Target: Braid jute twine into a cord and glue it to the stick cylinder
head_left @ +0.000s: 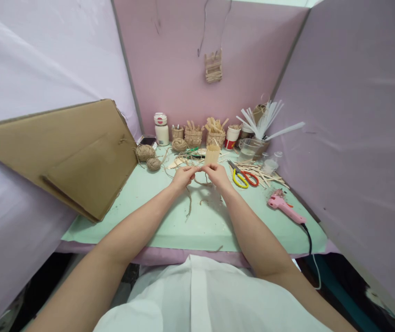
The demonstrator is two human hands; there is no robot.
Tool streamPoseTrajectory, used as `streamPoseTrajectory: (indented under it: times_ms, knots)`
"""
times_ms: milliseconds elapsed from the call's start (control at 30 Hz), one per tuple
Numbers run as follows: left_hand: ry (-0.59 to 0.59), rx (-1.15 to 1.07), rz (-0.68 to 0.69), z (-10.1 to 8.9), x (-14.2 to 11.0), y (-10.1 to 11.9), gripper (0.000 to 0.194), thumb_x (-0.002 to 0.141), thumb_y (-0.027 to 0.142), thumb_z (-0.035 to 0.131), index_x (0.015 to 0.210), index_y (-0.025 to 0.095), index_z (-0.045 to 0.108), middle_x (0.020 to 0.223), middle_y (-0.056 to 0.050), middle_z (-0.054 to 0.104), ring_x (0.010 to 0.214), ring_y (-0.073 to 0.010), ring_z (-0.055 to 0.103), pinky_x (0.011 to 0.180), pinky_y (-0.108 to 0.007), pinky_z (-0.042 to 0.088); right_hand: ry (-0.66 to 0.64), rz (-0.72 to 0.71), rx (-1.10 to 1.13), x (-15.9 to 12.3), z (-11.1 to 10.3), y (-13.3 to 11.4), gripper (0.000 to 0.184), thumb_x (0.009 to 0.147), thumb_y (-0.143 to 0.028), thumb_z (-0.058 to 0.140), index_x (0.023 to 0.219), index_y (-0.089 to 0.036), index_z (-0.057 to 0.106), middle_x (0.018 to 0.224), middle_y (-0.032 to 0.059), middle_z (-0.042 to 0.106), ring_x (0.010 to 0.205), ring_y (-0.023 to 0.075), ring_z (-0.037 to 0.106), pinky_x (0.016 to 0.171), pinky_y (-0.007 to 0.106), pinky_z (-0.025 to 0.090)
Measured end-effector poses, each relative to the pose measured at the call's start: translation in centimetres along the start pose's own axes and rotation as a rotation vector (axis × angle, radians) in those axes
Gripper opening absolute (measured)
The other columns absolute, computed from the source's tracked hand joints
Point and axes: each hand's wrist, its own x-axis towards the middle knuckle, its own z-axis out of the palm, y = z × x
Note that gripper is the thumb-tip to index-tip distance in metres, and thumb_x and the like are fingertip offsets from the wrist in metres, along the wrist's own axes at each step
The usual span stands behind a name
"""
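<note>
My left hand [184, 176] and my right hand [216, 175] meet above the middle of the table, fingertips pinched close together. Between them runs a length of jute twine [189, 203], its loose end hanging below my left hand. Another strand curls under my right hand. Just behind the fingers stands a small pale wooden-stick piece [212, 155]; whether the twine is joined to it I cannot tell. To the right of my right hand lie scissors [241, 177] with one yellow and one red handle.
Balls of twine [145, 152] sit at the back left, near a leaning cardboard sheet [80, 157]. Stick-filled baskets [215, 133], a white bottle [162, 131] and a plastic cup [248, 150] line the back. A pink glue gun [286, 208] with a cord lies at right.
</note>
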Motion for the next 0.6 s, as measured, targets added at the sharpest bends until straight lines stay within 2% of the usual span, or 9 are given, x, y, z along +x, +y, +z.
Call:
streamPoseTrajectory:
  times_ms: [167,467,600]
  knots:
    - [0.044,0.077,0.019,0.10,-0.06,0.14,0.033,0.061,0.046,0.070,0.070,0.014,0.066,0.044,0.007,0.033,0.041,-0.0049,0.022,0.043,-0.024,0.013,0.005,0.001,-0.050,0.20,-0.01,0.22,0.022,0.062,-0.038,0.058,0.059,-0.016,0.060,0.051,-0.0046,0.047,0.056,0.0108,0.042,0.056,0.024,0.033]
    - [0.036,0.169,0.095,-0.07,0.28,-0.30,0.034,0.063,0.046,0.067,0.073,0.014,0.069,0.047,0.005,0.039,0.046,-0.0066,0.030,0.046,-0.023,0.020,0.061,-0.085,-0.188,0.34,-0.05,0.63,0.025,0.067,-0.038,0.052,0.059,-0.016,0.061,0.054,-0.0030,0.050,0.060,0.0123,0.045,0.058,0.024,0.034]
    - [0.028,0.175,0.138,-0.22,0.49,-0.56,0.031,0.065,0.045,0.066,0.073,0.015,0.070,0.052,0.004,0.043,0.050,-0.0072,0.034,0.047,-0.023,0.023,0.026,-0.089,-0.157,0.35,-0.07,0.66,0.028,0.068,-0.041,0.053,0.063,-0.015,0.064,0.058,-0.0014,0.055,0.062,0.0128,0.048,0.062,0.025,0.036]
